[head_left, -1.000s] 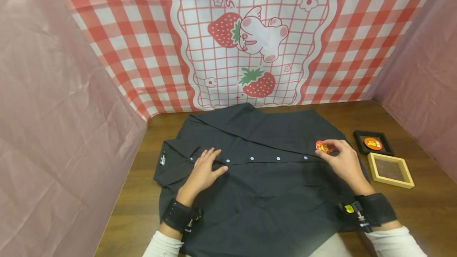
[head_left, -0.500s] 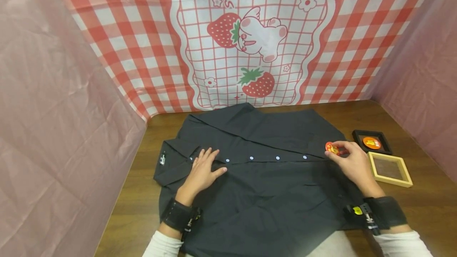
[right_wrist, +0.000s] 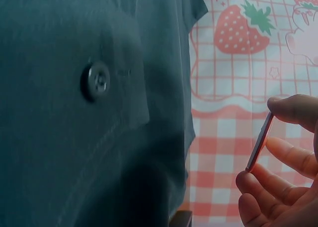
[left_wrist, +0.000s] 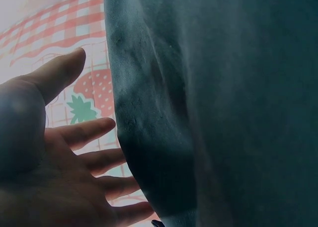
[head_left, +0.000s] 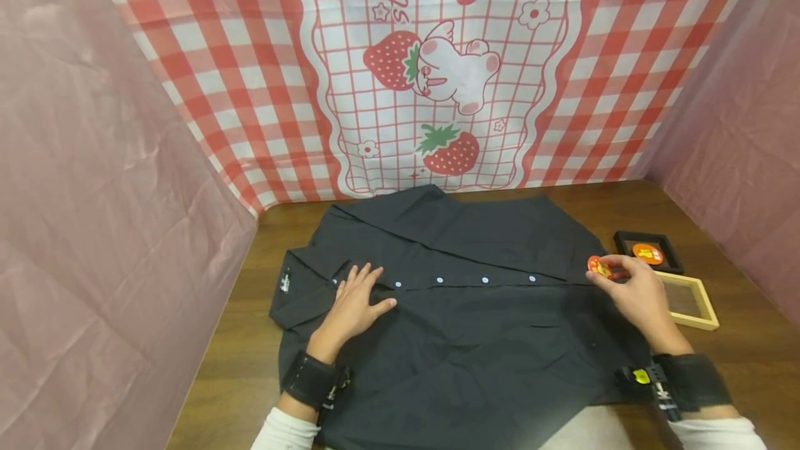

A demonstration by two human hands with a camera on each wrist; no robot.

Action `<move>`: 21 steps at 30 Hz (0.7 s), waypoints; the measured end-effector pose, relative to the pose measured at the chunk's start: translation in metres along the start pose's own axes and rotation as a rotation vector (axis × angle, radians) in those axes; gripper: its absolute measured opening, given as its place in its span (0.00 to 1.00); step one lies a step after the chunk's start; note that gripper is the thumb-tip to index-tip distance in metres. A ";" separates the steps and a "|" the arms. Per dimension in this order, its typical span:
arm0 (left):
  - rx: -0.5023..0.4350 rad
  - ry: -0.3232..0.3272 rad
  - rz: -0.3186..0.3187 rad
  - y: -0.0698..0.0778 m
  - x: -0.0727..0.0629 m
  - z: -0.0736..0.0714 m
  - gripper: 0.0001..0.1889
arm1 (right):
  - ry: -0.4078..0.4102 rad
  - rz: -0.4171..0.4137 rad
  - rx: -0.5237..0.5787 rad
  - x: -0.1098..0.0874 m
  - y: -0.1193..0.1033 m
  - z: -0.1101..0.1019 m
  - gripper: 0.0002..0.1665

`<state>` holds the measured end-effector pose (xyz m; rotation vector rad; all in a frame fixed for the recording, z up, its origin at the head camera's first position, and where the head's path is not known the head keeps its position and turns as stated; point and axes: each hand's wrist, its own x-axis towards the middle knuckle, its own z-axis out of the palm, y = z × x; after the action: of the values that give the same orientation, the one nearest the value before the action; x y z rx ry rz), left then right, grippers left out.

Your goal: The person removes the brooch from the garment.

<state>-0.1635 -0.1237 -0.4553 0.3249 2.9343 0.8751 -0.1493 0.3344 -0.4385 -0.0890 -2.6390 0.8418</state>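
A dark short-sleeved shirt (head_left: 450,339) lies spread on the table, its row of white buttons running across it and its collar to the left. My left hand (head_left: 356,304) rests on the placket near the collar with fingers spread; the left wrist view shows the bare palm (left_wrist: 64,182). Over the shirt's hem end, my right hand (head_left: 640,297) pinches a round, flat red-and-yellow badge (head_left: 600,267) by its rim. Seen edge-on in the right wrist view, the badge (right_wrist: 260,141) sits between thumb and fingertips, above a shirt button (right_wrist: 97,82).
Right of the shirt, a black frame (head_left: 671,255) contains an orange round badge (head_left: 648,253). A pale wooden frame (head_left: 703,297) stands just in front of it, partly covered by my right hand. A red-checked strawberry cloth (head_left: 450,75) hangs behind the wooden table (head_left: 237,339).
My right hand has moved right and slightly nearer to me with the badge, coming over the pale frame's left side in the head view. The left hand has stayed in place.
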 end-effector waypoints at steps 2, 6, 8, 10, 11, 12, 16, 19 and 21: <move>-0.003 -0.001 -0.001 0.000 -0.001 0.000 0.35 | 0.008 -0.002 -0.003 0.000 0.003 -0.003 0.23; -0.008 -0.002 -0.007 -0.001 -0.002 0.001 0.35 | 0.027 -0.006 0.003 0.000 0.009 -0.006 0.23; -0.009 -0.002 -0.007 -0.001 -0.001 0.001 0.35 | 0.032 -0.011 0.002 -0.001 0.011 -0.007 0.23; -0.008 -0.002 -0.008 -0.001 -0.001 0.001 0.35 | 0.038 -0.014 0.002 -0.001 0.012 -0.007 0.23; -0.008 -0.003 -0.008 -0.001 -0.001 0.001 0.35 | 0.041 -0.017 0.001 -0.001 0.013 -0.007 0.23; -0.008 -0.004 -0.010 -0.001 -0.001 0.001 0.35 | 0.043 -0.018 0.001 -0.002 0.013 -0.007 0.22; -0.011 -0.005 -0.016 -0.001 -0.001 0.001 0.35 | 0.049 -0.019 0.003 -0.002 0.015 -0.007 0.22; -0.011 -0.003 -0.013 -0.002 0.000 0.001 0.34 | 0.051 -0.012 -0.010 -0.004 0.017 -0.008 0.22; -0.015 0.000 -0.010 -0.002 0.000 0.001 0.34 | 0.048 -0.004 -0.027 -0.005 0.019 -0.009 0.22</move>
<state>-0.1639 -0.1247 -0.4571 0.3093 2.9258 0.8951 -0.1426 0.3536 -0.4439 -0.1099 -2.6050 0.7926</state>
